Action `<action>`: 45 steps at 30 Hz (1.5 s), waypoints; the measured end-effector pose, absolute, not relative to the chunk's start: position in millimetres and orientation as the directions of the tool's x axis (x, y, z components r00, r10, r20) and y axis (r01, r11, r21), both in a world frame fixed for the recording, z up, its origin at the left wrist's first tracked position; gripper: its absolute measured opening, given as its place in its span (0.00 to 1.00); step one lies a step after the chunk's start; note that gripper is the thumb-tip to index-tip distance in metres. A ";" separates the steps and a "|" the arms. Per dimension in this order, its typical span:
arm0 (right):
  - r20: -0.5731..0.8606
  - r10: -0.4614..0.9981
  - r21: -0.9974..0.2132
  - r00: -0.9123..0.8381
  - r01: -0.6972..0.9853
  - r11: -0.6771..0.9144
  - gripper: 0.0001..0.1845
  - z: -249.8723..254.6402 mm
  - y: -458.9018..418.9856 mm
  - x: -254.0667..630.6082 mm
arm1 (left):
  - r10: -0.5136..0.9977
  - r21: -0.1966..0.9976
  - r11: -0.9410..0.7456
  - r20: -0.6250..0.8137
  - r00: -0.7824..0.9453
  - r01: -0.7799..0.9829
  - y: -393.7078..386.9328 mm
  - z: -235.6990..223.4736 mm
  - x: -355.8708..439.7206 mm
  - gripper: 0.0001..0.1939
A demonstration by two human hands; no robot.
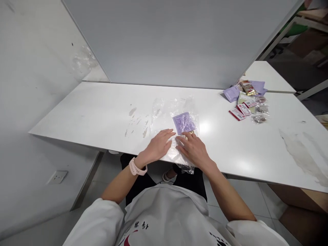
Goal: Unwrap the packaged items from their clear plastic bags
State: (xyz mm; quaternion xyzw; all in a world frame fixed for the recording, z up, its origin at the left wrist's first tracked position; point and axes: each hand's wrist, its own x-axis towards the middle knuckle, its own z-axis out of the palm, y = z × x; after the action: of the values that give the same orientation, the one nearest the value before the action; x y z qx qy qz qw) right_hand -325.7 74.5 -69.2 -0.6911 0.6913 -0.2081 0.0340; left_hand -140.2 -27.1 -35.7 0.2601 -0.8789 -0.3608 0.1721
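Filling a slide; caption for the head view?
Left hand and right hand at clear plastic and a purple packet on a white table.

Office-like workroom: white desk, grey partition.

Bag: clear thin plastic, crinkled, glossy with bright glints. Sachet: smooth-looking film, sheen from plastic over it. Table: smooth white top, semi-gloss, light reflected; dull, rough-looking worn patches. Panel: smooth, matt grey. Gold packet: shiny, foil-like. Cards: smooth, paper-like. Shirt: soft matt cloth, creased. Watch strap: smooth, rubbery-looking. Floor: smooth tile, faint sheen.
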 end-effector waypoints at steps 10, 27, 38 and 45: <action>0.272 -0.888 -0.828 -0.371 -0.560 -0.019 0.14 -64.5 97.4 -359.7 | -0.450 0.519 0.768 0.022 -0.893 -0.375 -13.0 -78.5 -134.6 0.37; 0.417 -0.713 -0.673 -0.564 -0.719 0.176 0.13 -23.5 136.1 -367.1 | -0.541 0.742 0.567 0.009 -0.841 -0.358 -35.8 -17.0 -143.3 0.25; 0.319 -0.947 -0.433 -0.028 -0.894 -0.119 0.04 -88.4 112.7 -329.8 | -0.637 0.855 0.358 -0.070 -0.767 -0.375 -53.0 -55.2 -241.9 0.27; 0.159 -0.955 -0.748 -0.249 -0.662 0.049 0.22 -73.2 113.0 -362.3 | -0.592 0.842 0.399 -0.067 -0.803 -0.364 -63.4 -56.1 -227.5 0.28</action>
State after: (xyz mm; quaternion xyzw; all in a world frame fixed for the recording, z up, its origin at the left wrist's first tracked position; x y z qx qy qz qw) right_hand -362.3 113.0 -73.2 -0.5803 0.6968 -0.3728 0.1967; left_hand -227.5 -63.4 -56.1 0.2888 -0.8273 -0.4661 0.1222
